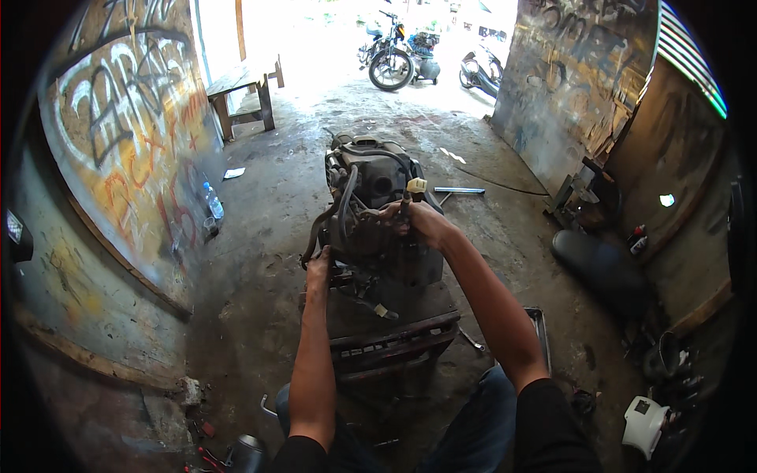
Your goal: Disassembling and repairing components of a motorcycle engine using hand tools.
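Note:
A dark scooter engine (371,173) with black hoses, a wire and a pale connector (417,185) rests on a low dark stand (394,339). My left hand (318,264) is at the engine's left side, by a black hose (314,229); its fingertips are partly hidden. My right hand (422,222) has its fingers curled among the parts at the engine's upper right, just below the connector; what they grip is unclear.
Painted panels (118,150) flank the space. A bottle (212,201) and bench (236,91) stand left, a black seat (599,272) right. Metal bars (459,191), a wrench (473,343) and a tray (540,335) lie nearby. Motorcycles (390,63) stand at the entrance.

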`<move>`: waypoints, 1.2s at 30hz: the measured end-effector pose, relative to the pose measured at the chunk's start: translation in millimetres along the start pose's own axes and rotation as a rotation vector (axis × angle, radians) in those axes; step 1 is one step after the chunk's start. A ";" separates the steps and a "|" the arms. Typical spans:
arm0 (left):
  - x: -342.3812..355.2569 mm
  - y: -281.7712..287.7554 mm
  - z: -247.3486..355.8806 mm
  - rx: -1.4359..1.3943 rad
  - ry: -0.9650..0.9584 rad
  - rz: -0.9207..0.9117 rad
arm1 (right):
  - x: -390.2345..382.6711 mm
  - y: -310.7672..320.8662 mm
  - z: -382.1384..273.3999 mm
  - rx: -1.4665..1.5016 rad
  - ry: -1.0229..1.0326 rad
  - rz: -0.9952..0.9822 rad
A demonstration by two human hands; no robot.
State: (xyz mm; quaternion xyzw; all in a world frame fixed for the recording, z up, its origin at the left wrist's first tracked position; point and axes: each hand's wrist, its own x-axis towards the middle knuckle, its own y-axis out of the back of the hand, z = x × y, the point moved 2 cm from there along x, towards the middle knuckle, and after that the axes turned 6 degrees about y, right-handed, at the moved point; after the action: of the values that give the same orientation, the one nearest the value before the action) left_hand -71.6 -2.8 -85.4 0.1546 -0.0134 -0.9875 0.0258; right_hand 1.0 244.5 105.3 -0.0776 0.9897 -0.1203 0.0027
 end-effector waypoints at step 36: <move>-26.6 3.4 23.7 -0.319 0.304 -0.487 | 8.9 5.9 7.0 -0.372 0.171 -0.237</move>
State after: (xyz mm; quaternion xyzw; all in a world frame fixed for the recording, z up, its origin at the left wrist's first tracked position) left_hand -53.5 -4.2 -54.6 0.2928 0.1830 -0.9200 -0.1855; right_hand -8.5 247.1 97.2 -0.1821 0.9754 0.0586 -0.1097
